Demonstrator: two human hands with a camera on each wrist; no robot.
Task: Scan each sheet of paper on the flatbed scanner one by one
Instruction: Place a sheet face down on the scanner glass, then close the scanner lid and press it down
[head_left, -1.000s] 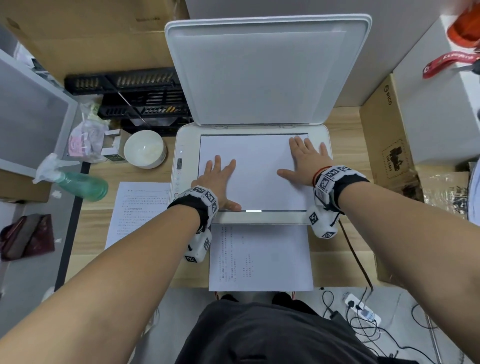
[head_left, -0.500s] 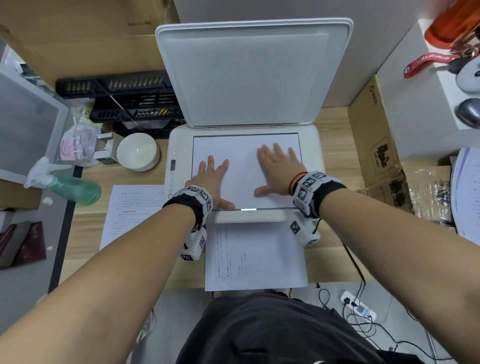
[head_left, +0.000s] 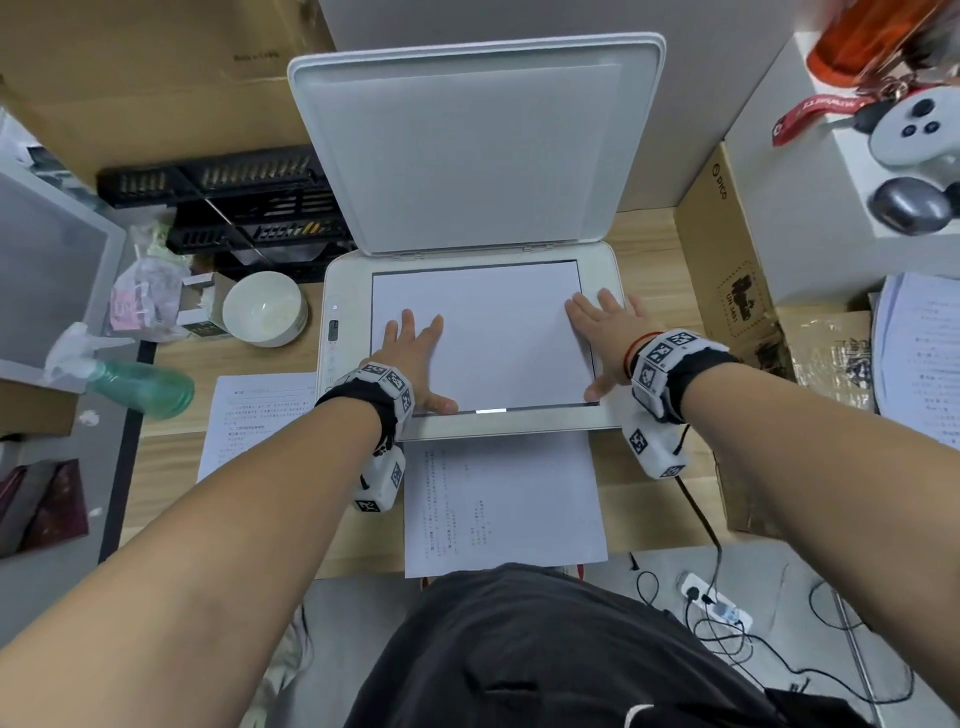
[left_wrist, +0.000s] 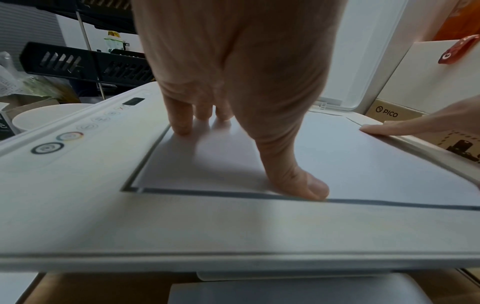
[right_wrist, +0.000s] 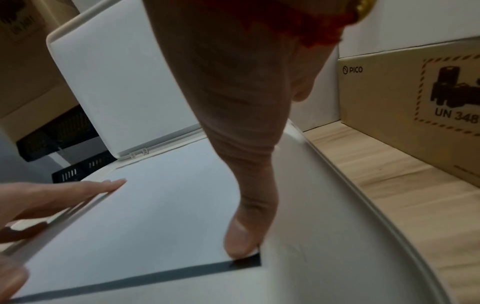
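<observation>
A: Nearest the person, a printed white sheet of paper (head_left: 504, 504) lay flat on the pale wooden desk (head_left: 166, 467), in front of the white flatbed scanner (head_left: 608, 421). A second printed sheet (head_left: 254, 421) lay on the desk left of the scanner. Neither was being touched.

B: And the sheet in hand?

A: A blank-side-up white sheet (head_left: 488, 338) lay on the scanner glass, filling most of it, with a thin dark strip of glass showing along the near edge in both wrist views.

B: Handling notes?

A: Judged very light, limp and thin. It would likely slide easily on glass, crease if pinched hard, and lift in any draught from the lid. Best taken at a corner or free edge; flat pressure suits positioning.

B: Hand poses?

A: The left hand (head_left: 415, 358) lay palm down on the sheet's near-left part, fingers (left_wrist: 179, 119) straight and slightly spread, thumb at the near edge. It gripped nothing, only pressed. The right hand (head_left: 608, 338) lay flat at the sheet's right edge, fingers extended partly over the scanner frame, thumb tip on the near-right corner of the paper. Also no grip. Both forearms reached forward, wrists low.

B: Farther back?

A: The white scanner lid (head_left: 478, 140) stood raised behind the glass. Judgement: alignment step, lid closing not yet done.
</observation>
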